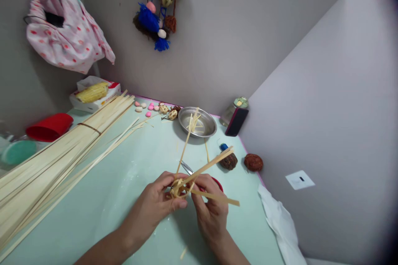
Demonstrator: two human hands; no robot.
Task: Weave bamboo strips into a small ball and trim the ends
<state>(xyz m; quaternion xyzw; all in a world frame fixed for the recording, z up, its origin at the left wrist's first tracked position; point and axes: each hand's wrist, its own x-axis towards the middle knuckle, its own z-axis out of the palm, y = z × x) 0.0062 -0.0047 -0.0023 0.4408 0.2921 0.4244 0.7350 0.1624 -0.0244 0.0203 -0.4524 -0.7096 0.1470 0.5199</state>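
On the pale green table (124, 190), a long bundle of flat strips (71, 145) takes up the left side, tied with a dark band, with a red container (51, 127) beyond it. Along the back wall lie pink and white pebbles (148, 114), small woven balls (173, 114) and a metal bowl (208, 124) with short strip pieces in it. To the right of the bowl a dark phone (236, 122) leans by a glass jar (228, 114); nearer are a blue spool (223, 147), a dark brown bundle (228, 161) and a reddish-brown ball (253, 162). Closest to the work are scissors (187, 168), just beyond the hands, their red handle partly hidden by the right hand. A small woven piece (178, 189) is held above the table, between both hands, its loose strips sticking up and out to the right. The left hand (158, 196) comes in from the lower left, thumb below and fingers above, closed around the piece. The right hand (213, 207) has its fingers bent, thumb and forefinger pinching the piece's right side; which strip they grip, I cannot tell
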